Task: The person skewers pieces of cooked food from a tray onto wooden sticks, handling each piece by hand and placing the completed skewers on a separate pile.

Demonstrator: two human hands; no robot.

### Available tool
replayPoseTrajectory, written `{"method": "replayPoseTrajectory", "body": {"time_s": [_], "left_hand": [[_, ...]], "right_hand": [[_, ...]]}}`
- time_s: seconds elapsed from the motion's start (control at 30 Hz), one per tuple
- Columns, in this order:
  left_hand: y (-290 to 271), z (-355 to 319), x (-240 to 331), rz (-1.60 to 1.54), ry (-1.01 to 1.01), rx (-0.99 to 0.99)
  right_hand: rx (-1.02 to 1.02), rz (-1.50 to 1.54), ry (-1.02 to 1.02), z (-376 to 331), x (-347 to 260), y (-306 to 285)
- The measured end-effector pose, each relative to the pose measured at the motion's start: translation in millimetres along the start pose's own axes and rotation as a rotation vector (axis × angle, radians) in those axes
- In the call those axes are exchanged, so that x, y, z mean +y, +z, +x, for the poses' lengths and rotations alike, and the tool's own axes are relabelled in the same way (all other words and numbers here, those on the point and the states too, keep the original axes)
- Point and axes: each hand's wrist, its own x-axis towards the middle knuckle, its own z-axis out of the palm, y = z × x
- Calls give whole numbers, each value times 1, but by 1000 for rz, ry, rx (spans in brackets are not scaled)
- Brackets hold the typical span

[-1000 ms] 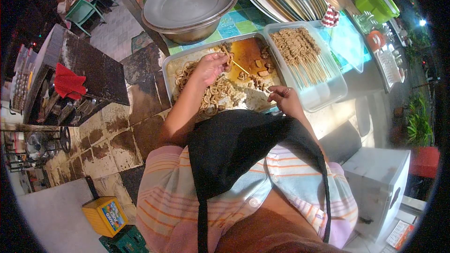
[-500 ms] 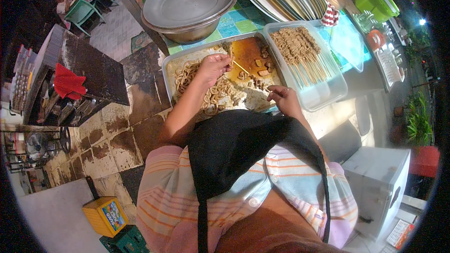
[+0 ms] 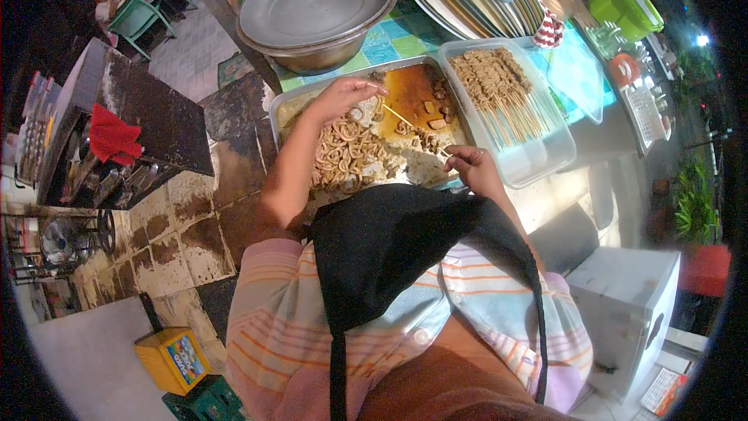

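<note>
Shifted slightly up, the left hand [image 3: 347,100] meets a strip [image 3: 379,109] by the stick [image 3: 399,115], its grip unclear, while the right hand [image 3: 475,168] pinches the stick over the tray [image 3: 407,160], where loose pieces [image 3: 347,152] remain, many loaded skewers [image 3: 495,82] already lying in the box [image 3: 541,152].

The person in the black cloth apron [image 3: 382,242] works over a shallow rectangular metal tray [image 3: 296,105]. Their left hand [image 3: 354,96] pinches a limp, curly beige strip [image 3: 378,111] by one end of a thin pale wooden skewer [image 3: 399,115], whose other end sits in the right hand's [image 3: 471,165] fingertips. Glossy beige coils [image 3: 347,152] heap up near the left forearm, beside amber-brown liquid [image 3: 407,86]. Just right, a translucent rectangular plastic container [image 3: 541,160] holds rows of loaded skewers [image 3: 489,76].
</note>
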Motion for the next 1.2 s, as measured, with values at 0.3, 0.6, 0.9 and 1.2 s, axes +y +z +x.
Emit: {"method": "replayPoseTrajectory", "body": {"time_s": [0.3, 0.6, 0.9, 1.2], "left_hand": [[2, -7, -15, -235, -253, 76], [26, -9, -10, -668, -273, 313], [28, -5, -22, -673, -285, 357], [28, -2, -23, -665, -336, 390]], "right_hand": [[28, 40, 45, -1, -2, 0], [55, -27, 27, 1, -5, 2], [38, -43, 6, 0, -6, 1], [47, -81, 11, -3, -11, -1]]}}
